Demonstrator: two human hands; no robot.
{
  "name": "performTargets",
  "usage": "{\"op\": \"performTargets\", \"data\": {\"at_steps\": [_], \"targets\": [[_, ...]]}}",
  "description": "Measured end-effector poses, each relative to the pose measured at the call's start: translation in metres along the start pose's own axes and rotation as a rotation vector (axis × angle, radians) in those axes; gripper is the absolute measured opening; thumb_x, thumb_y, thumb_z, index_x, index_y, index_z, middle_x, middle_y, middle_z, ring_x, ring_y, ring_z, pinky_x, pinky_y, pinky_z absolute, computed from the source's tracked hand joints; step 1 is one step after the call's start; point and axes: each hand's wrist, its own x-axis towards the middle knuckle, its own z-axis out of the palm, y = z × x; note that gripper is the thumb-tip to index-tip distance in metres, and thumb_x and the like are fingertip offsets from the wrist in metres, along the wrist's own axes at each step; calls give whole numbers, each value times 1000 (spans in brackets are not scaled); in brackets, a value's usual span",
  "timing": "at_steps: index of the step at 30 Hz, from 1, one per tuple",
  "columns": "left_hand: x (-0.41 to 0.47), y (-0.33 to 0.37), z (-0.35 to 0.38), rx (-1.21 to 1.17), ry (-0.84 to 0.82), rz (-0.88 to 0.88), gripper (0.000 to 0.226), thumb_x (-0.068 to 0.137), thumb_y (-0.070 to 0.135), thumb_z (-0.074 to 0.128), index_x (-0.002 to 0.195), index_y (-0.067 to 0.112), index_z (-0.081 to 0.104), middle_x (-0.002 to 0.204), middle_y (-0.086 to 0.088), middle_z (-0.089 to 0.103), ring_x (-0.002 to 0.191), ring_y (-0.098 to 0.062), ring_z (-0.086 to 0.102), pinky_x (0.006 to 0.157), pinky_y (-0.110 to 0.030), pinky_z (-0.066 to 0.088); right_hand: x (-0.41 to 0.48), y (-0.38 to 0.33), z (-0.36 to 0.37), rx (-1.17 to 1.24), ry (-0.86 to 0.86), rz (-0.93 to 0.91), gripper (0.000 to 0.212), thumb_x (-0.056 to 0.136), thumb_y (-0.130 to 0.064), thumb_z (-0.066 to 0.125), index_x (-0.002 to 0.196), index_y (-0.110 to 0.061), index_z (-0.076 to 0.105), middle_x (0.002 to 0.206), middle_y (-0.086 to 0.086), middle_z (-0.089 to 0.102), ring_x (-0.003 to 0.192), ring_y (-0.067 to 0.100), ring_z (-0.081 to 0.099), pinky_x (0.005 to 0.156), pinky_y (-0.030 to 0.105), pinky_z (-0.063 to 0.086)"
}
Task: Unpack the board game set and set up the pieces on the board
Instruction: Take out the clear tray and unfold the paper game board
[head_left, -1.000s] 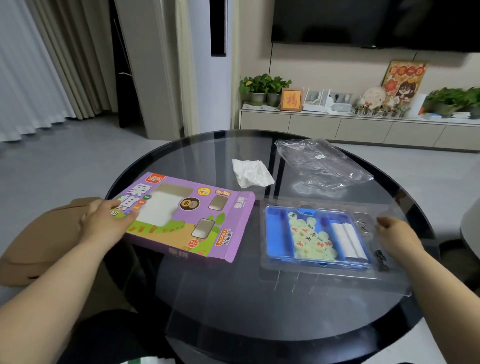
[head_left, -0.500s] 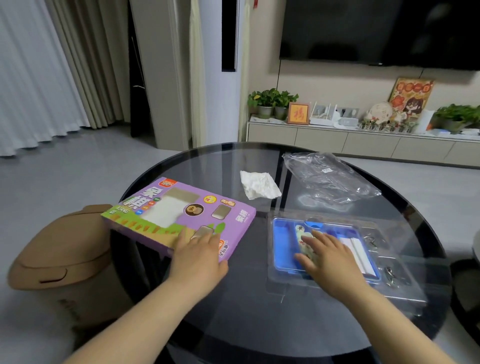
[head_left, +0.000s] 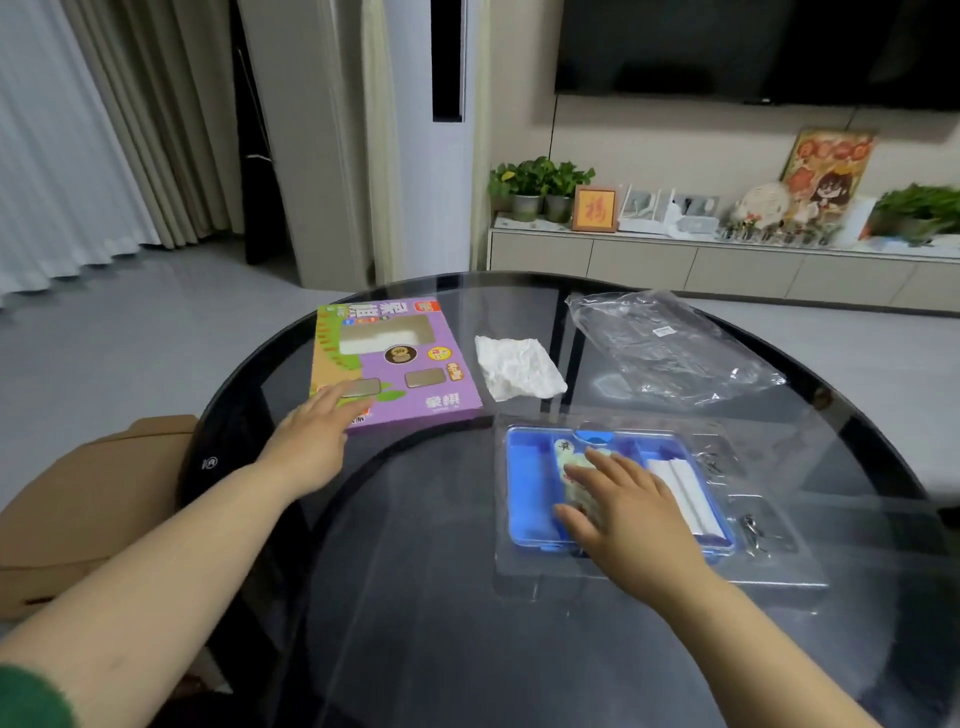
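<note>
- Pieces (head_left: 565, 447), pale discs, lie in the middle compartment of one blue tray (head_left: 524, 499). One with a dark mark shows plainly; the rest are hidden under the right grip, so they cannot be counted.
- Right grip (head_left: 623, 509) lies flat on them, fingers straight and slightly apart, clamped on nothing.
- Two white strips (head_left: 685, 493) lie in the tray's right compartment.
- One clear shell (head_left: 769, 566) holds the tray, on the right side of the counter (head_left: 415, 571).
- One purple box (head_left: 410, 374) lies flat to the left, apart from the shell.
- Left grip (head_left: 311, 441) rests on the box's near corner, fingers straight, holding nothing.
- One crumpled tissue (head_left: 519, 366) and one clear bag (head_left: 670, 348) lie behind.
- One carton (head_left: 93, 499) stands left of the counter.
</note>
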Motion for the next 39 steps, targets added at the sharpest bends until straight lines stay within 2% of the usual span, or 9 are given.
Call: {"op": "performTargets", "data": {"at_steps": [5, 9, 16, 19, 23, 29, 33, 35, 39], "targets": [[50, 1, 10, 2, 59, -54, 57, 91, -6, 33, 140, 22, 32, 152, 1, 18, 139, -23, 17, 111, -32, 17, 14, -9, 6, 35, 4, -4, 51, 93, -51, 28, 140, -31, 25, 155, -9, 10, 143, 11, 5, 115, 30, 4], [81, 2, 15, 2, 43, -108, 55, 91, -3, 34, 141, 20, 32, 153, -5, 18, 140, -24, 15, 112, -33, 14, 19, -11, 11, 23, 35, -11, 94, 55, -63, -7, 138, -35, 26, 154, -12, 12, 142, 9, 5, 115, 32, 5], [73, 29, 13, -247, 265, -121, 50, 89, -5, 38, 134, 15, 42, 145, -10, 33, 135, -27, 24, 111, -35, 13, 28, -14, 16, 49, 27, -20, 98, 51, -60, -8, 139, -33, 27, 154, -9, 14, 143, 11, 4, 116, 33, 2], [38, 61, 10, -539, 218, -133, 36, 92, 5, 44, 127, 10, 50, 137, -9, 43, 126, -24, 38, 97, -23, 27, 30, -21, 16, 78, 4, -8, 88, 62, -62, 0, 139, -31, 27, 155, -8, 10, 143, 13, 3, 116, 34, 0], [-16, 89, 21, -724, 1, -109, 49, 88, 19, 55, 135, 18, 39, 140, 0, 40, 126, -15, 40, 95, -21, 29, 29, -32, 15, 116, -35, -56, 54, 90, -49, 27, 139, -26, 29, 155, -6, 12, 143, 13, 3, 116, 34, 0], [-57, 91, 29, -855, -69, -176, 45, 95, 15, 42, 136, 30, 35, 143, 7, 37, 131, -10, 34, 104, -26, 28, 3, -25, -4, 305, -46, -144, 38, 94, -24, 44, 132, -19, 44, 137, -7, 43, 130, 12, 32, 103, 16, 20], [-74, 91, 24, -887, -13, -130, 44, 94, 13, 43, 134, 28, 38, 147, 11, 28, 130, 0, 26, 104, -18, 20, 15, -10, -16, 249, -8, -60, 35, 94, -22, 43, 128, -19, 49, 134, -7, 49, 129, 16, 34, 104, 23, 24], [-87, 89, 21, -905, -16, -45, 51, 87, 25, 56, 129, 40, 32, 145, 24, 17, 126, 8, 18, 102, -14, 15, 26, -6, -17, 151, -20, -59, 36, 95, -24, 42, 130, -23, 47, 141, -9, 41, 132, 15, 27, 109, 30, 17], [-104, 86, 22, -692, -164, 109, 113, 25, 82, 62, 115, 59, -3, 114, 54, -17, 120, 27, -11, 105, -11, 4, 41, -8, -8, 83, -16, -108, 35, 95, -28, 40, 129, -29, 46, 143, -13, 38, 136, 11, 23, 114, 40, -1]]}}
